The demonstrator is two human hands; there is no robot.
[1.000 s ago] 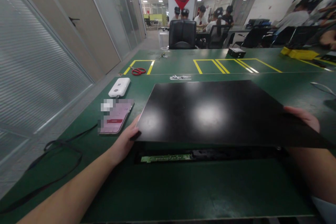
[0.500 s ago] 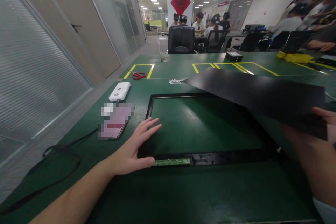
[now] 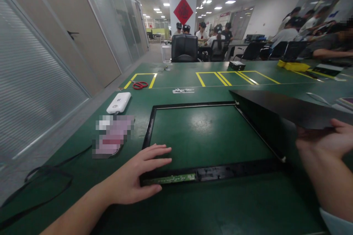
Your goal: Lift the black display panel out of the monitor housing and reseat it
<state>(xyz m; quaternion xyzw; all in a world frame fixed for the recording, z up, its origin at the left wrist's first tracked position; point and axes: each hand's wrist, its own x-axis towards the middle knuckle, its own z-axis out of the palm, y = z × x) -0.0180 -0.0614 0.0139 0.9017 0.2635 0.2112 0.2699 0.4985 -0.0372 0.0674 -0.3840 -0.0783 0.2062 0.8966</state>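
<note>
A black rectangular frame [image 3: 217, 173] lies flat on the green table, with a narrow green circuit board [image 3: 176, 179] set along its near bar. My left hand [image 3: 138, 176] rests at the frame's near left corner, fingers apart, over the end of the board. At the right, my right hand [image 3: 325, 141] grips a thin black sheet [image 3: 286, 108] by its near edge. That sheet is raised and tilted, its far corner close to the frame's far right corner. Part of my right hand's fingers is hidden by the sheet and the picture's edge.
Left of the frame are a white power bank [image 3: 119, 102], a blurred-out phone [image 3: 116, 136] and a black strap [image 3: 49, 169]. Red-handled scissors [image 3: 140, 85] and small white pieces [image 3: 182, 90] lie farther back. A black box [image 3: 237, 65] stands beyond; people sit in the background.
My right hand has swung the black sheet rightward and away from over the frame, uncovering its far right corner. My left hand stays at the near left corner. The view has shifted slightly.
</note>
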